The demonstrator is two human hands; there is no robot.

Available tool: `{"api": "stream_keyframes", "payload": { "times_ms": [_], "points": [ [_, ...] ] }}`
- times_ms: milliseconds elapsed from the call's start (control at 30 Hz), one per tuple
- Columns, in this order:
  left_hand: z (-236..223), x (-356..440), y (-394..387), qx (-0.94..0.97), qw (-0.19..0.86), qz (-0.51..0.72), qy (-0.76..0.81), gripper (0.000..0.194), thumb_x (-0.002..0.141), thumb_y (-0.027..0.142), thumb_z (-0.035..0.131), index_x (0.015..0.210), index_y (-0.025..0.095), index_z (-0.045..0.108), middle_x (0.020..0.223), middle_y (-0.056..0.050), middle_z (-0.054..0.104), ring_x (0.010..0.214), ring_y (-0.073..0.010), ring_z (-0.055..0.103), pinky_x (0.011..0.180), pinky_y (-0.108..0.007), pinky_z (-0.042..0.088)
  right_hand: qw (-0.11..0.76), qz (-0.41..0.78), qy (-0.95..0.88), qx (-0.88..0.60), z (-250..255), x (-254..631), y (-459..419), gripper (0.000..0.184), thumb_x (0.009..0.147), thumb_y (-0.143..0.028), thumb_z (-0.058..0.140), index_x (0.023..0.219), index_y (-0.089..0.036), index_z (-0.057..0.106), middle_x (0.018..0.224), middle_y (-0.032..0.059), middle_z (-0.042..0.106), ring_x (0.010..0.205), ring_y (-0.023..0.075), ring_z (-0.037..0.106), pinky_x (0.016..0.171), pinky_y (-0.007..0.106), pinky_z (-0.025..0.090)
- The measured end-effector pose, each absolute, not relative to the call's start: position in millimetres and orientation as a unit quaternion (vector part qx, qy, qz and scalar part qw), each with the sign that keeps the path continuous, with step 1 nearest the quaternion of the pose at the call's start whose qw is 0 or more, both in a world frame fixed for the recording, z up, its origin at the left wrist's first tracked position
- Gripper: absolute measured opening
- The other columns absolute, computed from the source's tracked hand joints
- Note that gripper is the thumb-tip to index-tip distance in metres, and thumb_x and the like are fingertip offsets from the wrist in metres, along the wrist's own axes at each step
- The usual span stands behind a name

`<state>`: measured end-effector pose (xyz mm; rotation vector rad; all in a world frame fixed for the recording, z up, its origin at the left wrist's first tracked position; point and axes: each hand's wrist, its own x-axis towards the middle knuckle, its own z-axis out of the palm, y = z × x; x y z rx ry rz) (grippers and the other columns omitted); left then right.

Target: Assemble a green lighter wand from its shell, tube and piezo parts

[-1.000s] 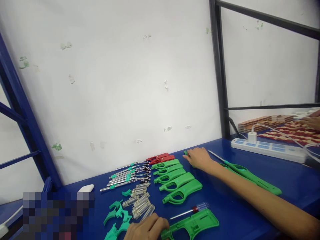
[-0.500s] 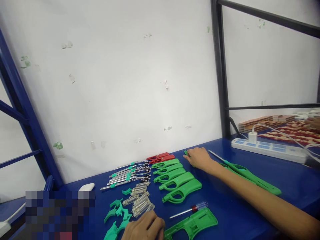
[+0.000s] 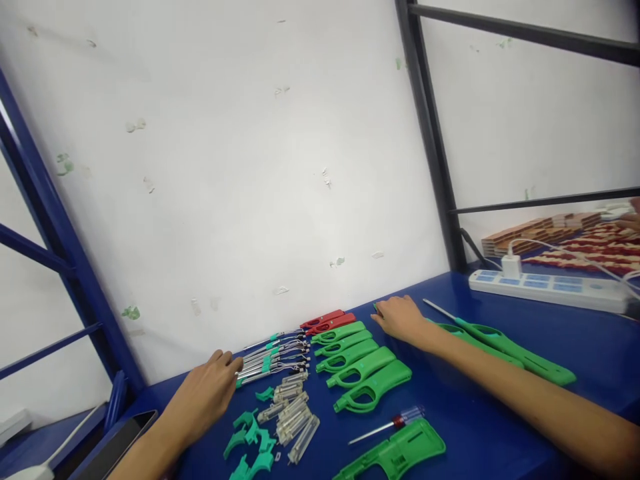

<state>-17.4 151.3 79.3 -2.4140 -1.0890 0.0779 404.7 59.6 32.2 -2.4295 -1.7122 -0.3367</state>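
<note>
My left hand is at the left ends of a row of metal lighter tubes with wires and teal clips. Its fingers are curled, and what is between them is hidden. At the back of the table, my right hand has its fingers bent over a small green part, mostly covered. Between the hands lie green lighter shells and red ones. Clear fuel tanks and teal triggers lie nearer me, as does an open green half shell.
A screwdriver lies behind the half shell. Long green lighters are under and beyond my right forearm. A white power strip with cables stands back right, a phone front left. Metal posts rise at the wall.
My left hand has moved from the front, beside the half shell, back and left to the metal tubes. My right hand stays in about the same place. The view has shifted slightly.
</note>
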Motion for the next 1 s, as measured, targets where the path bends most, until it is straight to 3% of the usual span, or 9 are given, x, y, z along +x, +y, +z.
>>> {"api": "stream_keyframes", "payload": {
  "times_ms": [100,167,400,633,767,833,900,1000],
  "points": [
    [73,-21,177,-0.879,0.246,0.063,-0.404,0.015,0.109,0.024,0.066,0.12,0.017,0.072,0.12,-0.007,0.074,0.115,-0.0262,0.072,0.101,-0.048,0.06,0.08,-0.112,-0.575,-0.807,32,405,59,0.035,0.107,-0.041,0.073,0.134,-0.018,0.07,0.134,0.0101,0.072,0.114,0.0265,0.074,0.098,0.05,0.063],
    [64,-19,185,-0.878,0.246,0.087,-0.402,0.025,0.107,0.035,0.073,0.125,0.018,0.071,0.126,-0.008,0.074,0.115,-0.0262,0.073,0.1,-0.05,0.062,0.085,-0.112,-0.577,-0.805,32,404,59,0.035,0.107,-0.041,0.073,0.134,-0.018,0.07,0.134,0.0101,0.072,0.113,0.0263,0.074,0.098,0.049,0.063],
    [43,-10,191,-0.873,0.262,0.149,-0.384,0.034,0.107,0.039,0.073,0.134,0.019,0.069,0.133,-0.009,0.072,0.115,-0.0269,0.073,0.099,-0.05,0.063,0.106,-0.099,-0.581,-0.801,32,406,59,0.039,0.107,-0.04,0.073,0.139,-0.019,0.068,0.138,0.0109,0.07,0.116,0.0273,0.073,0.097,0.05,0.063],
    [56,-11,187,-0.87,0.276,0.156,-0.376,0.034,0.107,0.041,0.073,0.132,0.018,0.069,0.125,-0.008,0.074,0.107,-0.0249,0.075,0.096,-0.049,0.063,0.107,-0.094,-0.582,-0.801,36,405,56,0.036,0.107,-0.041,0.073,0.136,-0.018,0.069,0.136,0.0105,0.072,0.115,0.0269,0.074,0.098,0.05,0.063],
    [81,-17,181,-0.88,0.29,0.102,-0.361,0.024,0.112,0.026,0.058,0.132,0.017,0.069,0.118,-0.008,0.075,0.104,-0.0246,0.075,0.101,-0.048,0.058,0.112,-0.093,-0.581,-0.801,36,403,54,0.036,0.107,-0.04,0.073,0.135,-0.018,0.069,0.135,0.0105,0.072,0.115,0.0269,0.074,0.098,0.05,0.063],
    [98,-22,178,-0.888,0.292,0.068,-0.348,0.034,0.108,0.015,0.044,0.126,0.018,0.072,0.114,-0.011,0.076,0.101,-0.0268,0.076,0.098,-0.045,0.057,0.118,-0.094,-0.58,-0.8,37,403,53,0.037,0.107,-0.04,0.073,0.136,-0.018,0.069,0.136,0.0108,0.071,0.115,0.027,0.073,0.098,0.05,0.062],
    [116,-29,174,-0.893,0.297,0.024,-0.336,0.04,0.105,0.017,0.037,0.121,0.019,0.074,0.11,-0.012,0.076,0.098,-0.0286,0.076,0.096,-0.046,0.056,0.128,-0.097,-0.579,-0.799,41,403,53,0.037,0.107,-0.04,0.073,0.137,-0.018,0.068,0.137,0.0109,0.071,0.115,0.0271,0.073,0.098,0.05,0.063],
    [135,-49,163,-0.89,0.305,-0.072,-0.331,0.041,0.106,0.031,0.035,0.118,0.026,0.075,0.102,-0.007,0.075,0.086,-0.0242,0.075,0.088,-0.038,0.057,0.151,-0.103,-0.583,-0.792,55,405,50,0.036,0.107,-0.04,0.074,0.135,-0.018,0.069,0.135,0.0105,0.072,0.114,0.0267,0.074,0.097,0.049,0.063]
  ]
}}
